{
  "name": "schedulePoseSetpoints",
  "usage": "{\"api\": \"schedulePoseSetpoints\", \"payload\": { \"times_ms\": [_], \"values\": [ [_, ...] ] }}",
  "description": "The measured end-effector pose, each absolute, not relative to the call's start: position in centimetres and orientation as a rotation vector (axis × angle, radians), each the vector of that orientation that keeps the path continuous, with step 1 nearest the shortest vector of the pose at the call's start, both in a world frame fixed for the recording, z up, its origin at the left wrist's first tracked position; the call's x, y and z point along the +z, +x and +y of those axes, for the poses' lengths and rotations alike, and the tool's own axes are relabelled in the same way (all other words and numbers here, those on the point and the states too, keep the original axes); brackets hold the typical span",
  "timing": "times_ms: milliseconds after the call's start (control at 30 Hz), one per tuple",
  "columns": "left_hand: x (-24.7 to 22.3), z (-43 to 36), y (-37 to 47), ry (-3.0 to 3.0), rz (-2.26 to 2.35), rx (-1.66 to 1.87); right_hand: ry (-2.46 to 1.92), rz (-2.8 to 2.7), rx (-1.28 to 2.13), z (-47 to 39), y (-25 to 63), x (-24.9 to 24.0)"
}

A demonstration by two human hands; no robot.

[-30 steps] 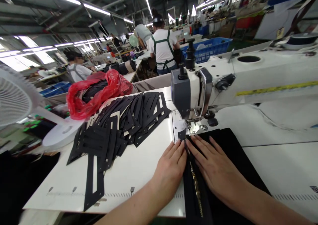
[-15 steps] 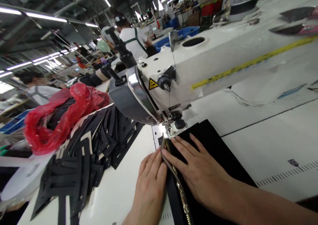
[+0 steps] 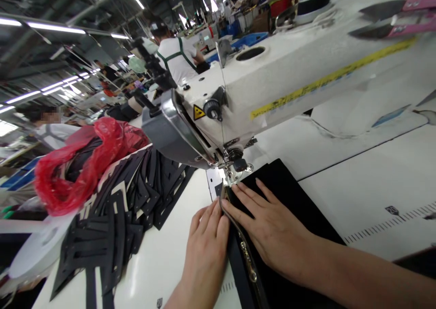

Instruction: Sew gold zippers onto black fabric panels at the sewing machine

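A black fabric piece (image 3: 293, 204) lies on the white sewing table, its upper edge by the presser foot of the sewing machine (image 3: 177, 132). Along its left part runs a gold-toothed zipper (image 3: 245, 254) with a raised dark edge strip. My right hand (image 3: 272, 227) rests flat on the fabric, fingers spread, their tips just below the foot. On the zipper's left side, my left hand (image 3: 206, 245) has its fingers together, pinching the raised strip at its edge.
Dark strips (image 3: 112, 227) are piled left of the machine, beside a red plastic bag (image 3: 61, 181) and a white roll (image 3: 37, 250). Pink-handled scissors (image 3: 402, 25) lie on the machine arm. A person in white (image 3: 175, 57) sits beyond.
The view has shifted slightly, with the machine now a little further left. Both hands keep nearly the same hold beside the presser foot, and the fabric has moved very slightly up toward it.
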State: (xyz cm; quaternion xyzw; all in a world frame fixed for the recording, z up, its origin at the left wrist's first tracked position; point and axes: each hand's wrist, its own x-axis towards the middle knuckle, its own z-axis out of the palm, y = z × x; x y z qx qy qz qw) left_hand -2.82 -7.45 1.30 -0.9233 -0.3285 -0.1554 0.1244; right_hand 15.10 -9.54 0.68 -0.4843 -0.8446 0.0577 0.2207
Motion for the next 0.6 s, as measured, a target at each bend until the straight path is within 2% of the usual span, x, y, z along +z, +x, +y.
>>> {"api": "schedulePoseSetpoints", "payload": {
  "times_ms": [133, 600],
  "values": [
    [1.5, -7.7, -2.6, -2.698, -1.0, -0.456, -1.331, -2.359, -0.008, -9.6, 15.2, 0.4],
    [0.9, -7.9, -2.2, -2.693, -1.251, -0.801, -1.174, -2.432, -0.395, -8.8, 16.1, -0.6]
  ]
}}
